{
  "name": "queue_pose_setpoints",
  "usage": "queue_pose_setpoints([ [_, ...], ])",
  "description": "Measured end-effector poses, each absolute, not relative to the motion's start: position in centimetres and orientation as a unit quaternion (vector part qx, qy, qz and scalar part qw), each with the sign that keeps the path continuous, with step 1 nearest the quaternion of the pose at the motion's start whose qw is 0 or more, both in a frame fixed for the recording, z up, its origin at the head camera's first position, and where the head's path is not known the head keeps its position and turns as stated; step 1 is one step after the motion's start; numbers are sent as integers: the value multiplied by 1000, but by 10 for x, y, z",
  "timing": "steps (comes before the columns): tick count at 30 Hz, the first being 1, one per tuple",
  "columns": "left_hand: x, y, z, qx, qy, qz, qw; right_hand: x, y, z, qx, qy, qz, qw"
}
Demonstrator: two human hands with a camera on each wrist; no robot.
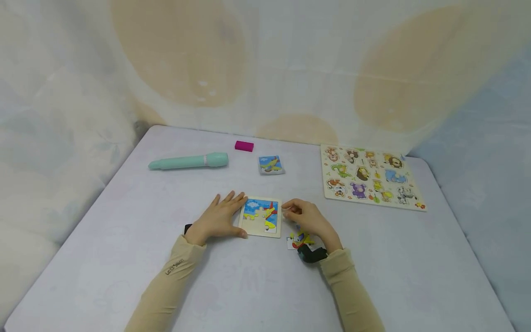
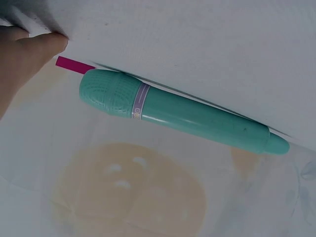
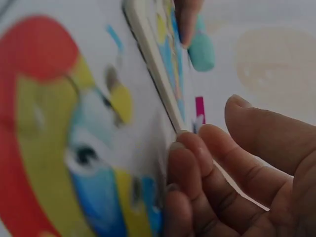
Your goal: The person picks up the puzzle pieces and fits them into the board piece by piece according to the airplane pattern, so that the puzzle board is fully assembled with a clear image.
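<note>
A small square wooden jigsaw puzzle (image 1: 253,226) lies mid-table, partly filled with blue, yellow and red airplane pieces; its lower left shows bare wood. My left hand (image 1: 220,218) lies along its left side, fingers spread and fingertips at the upper left corner. At the right edge is my right hand (image 1: 309,219), its fingers loosely bent. In the right wrist view those fingers (image 3: 190,158) meet the frame's edge (image 3: 155,69), and the thumb stands apart with nothing seen between. Loose puzzle pieces (image 1: 299,239) lie partly hidden under my right wrist.
Behind the puzzle is a small airplane picture card (image 1: 271,165). Farther back lie a magenta block (image 1: 244,146) and a mint-green toy microphone (image 2: 197,116). A larger animal puzzle board (image 1: 365,177) occupies the back right. Patterned cloth hangs behind the table.
</note>
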State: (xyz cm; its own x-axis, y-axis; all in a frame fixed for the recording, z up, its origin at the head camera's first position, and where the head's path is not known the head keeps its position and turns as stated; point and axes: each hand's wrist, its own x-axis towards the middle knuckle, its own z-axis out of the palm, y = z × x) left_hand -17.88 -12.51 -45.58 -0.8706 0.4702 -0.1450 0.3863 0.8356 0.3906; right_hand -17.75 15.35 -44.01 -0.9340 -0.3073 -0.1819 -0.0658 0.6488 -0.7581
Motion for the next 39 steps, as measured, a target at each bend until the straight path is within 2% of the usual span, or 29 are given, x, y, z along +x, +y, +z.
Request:
queue_pose_setpoints([
  [11,-178,-125,-458,228,949,180,119,-167,191,-423,-93,904,-406,100],
  [21,-180,-127,-463,225,951,178,116,-143,210,-438,-86,901,-408,119],
  [28,-178,-125,-460,226,950,180,121,-141,196,-444,-112,915,-362,141],
  [33,-178,-124,-458,225,951,178,118,-140,190,-443,-131,929,-320,132],
  [39,-179,-124,-457,225,950,182,116,-140,190,-442,-112,928,-322,149],
])
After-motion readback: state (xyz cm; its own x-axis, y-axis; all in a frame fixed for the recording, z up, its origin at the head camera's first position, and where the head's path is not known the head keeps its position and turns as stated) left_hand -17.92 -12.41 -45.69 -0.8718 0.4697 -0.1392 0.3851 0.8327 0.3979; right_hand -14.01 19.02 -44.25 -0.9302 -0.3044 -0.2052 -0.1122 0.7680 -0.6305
